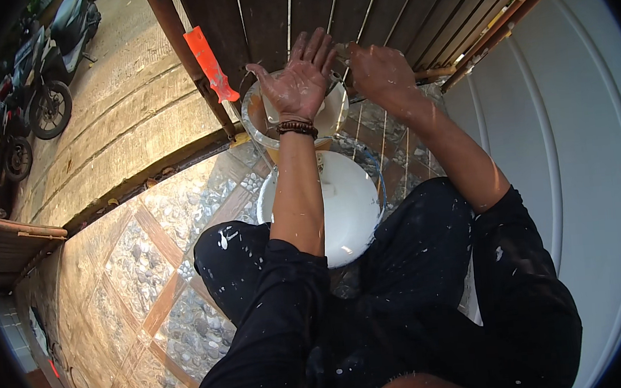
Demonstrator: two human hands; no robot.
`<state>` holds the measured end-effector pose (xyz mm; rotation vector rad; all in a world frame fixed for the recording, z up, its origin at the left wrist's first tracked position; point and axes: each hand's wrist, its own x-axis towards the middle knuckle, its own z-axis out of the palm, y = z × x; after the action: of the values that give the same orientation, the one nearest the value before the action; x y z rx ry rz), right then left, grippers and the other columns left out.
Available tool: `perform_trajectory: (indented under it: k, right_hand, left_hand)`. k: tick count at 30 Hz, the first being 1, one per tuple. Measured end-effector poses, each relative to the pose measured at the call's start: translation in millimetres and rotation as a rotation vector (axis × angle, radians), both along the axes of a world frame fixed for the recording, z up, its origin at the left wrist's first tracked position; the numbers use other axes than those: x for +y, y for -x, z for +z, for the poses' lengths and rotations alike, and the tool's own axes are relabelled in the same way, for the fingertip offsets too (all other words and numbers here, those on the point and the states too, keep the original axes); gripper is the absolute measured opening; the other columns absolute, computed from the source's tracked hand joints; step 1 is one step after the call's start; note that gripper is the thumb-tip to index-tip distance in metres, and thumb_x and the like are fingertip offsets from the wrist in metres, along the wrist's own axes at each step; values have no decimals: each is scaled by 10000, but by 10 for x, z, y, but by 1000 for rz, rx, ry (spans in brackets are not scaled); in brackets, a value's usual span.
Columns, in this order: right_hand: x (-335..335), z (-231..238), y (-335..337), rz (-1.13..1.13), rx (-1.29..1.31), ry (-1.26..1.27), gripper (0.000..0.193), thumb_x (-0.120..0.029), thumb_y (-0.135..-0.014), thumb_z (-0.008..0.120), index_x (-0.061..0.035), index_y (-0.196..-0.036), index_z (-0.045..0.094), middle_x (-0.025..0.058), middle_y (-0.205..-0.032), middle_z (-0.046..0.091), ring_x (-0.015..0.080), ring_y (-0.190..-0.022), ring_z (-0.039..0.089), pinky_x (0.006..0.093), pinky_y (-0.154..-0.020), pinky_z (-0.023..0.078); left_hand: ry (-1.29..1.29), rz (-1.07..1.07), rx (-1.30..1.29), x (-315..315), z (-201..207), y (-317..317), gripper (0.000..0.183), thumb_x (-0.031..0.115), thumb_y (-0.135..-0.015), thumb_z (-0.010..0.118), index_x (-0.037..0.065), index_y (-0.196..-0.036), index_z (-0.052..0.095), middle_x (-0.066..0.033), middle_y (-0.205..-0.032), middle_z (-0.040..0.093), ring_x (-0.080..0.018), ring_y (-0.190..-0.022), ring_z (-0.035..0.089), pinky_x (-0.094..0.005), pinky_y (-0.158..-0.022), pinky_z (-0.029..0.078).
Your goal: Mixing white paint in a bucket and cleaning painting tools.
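Note:
My left hand [300, 82] is held out palm up with its fingers stretched, and white paint smears the skin. A dark beaded bracelet [297, 128] circles that wrist. Just right of its fingertips, my right hand [381, 75] is closed; whatever it may hold is hidden or too small to name. Below my left hand stands a bucket [251, 118] with a paint-stained rim, partly covered by the hand. Nearer me, between my knees, a round container of white paint [348, 209] sits on the floor, partly behind my left forearm.
A dark slatted gate [267, 15] with a rusty frame rises ahead, with a bright orange-red strip [211, 63] at its post. On the right is a pale ribbed wall [576, 136]. Patterned tiles [156, 272] cover the floor. Motorbikes [48, 105] stand at the far left.

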<state>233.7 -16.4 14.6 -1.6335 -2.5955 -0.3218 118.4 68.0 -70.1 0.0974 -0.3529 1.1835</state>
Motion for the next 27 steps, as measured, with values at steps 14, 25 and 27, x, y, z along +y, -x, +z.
perform_trajectory:
  k: [14,25,27]
  right_hand:
    - [92,137,-125,-161,36,-309,151,-132,-856,602,-39,-876,720,167,-832,735,324,-769,745,425,-669,608]
    - [-68,243,-40,-137,76,-153,185,-154,-873,595,-47,-914,740,135,-894,743,305,-817,747,411,-668,610]
    - [-173,172,83,-69,-169,-112,174,-161,-877,589,-67,-907,732,112,-925,746,284,-854,743,408,-697,607]
  left_hand:
    - [-74,-124,70,-219,18,-138,1212,923,-766,441,-60,-1469,353,-236,-1520,384,-355,-1388,391,-445,-1210,256]
    - [-72,6,363,-328,70,-278,866,724,-991,284,-31,-1338,529,-138,-1385,537,-283,-1300,473,-416,-1179,285]
    - [0,-28,352,-360,8,-254,866,715,-998,272,-34,-1357,517,-137,-1411,527,-283,-1325,458,-416,-1186,279]
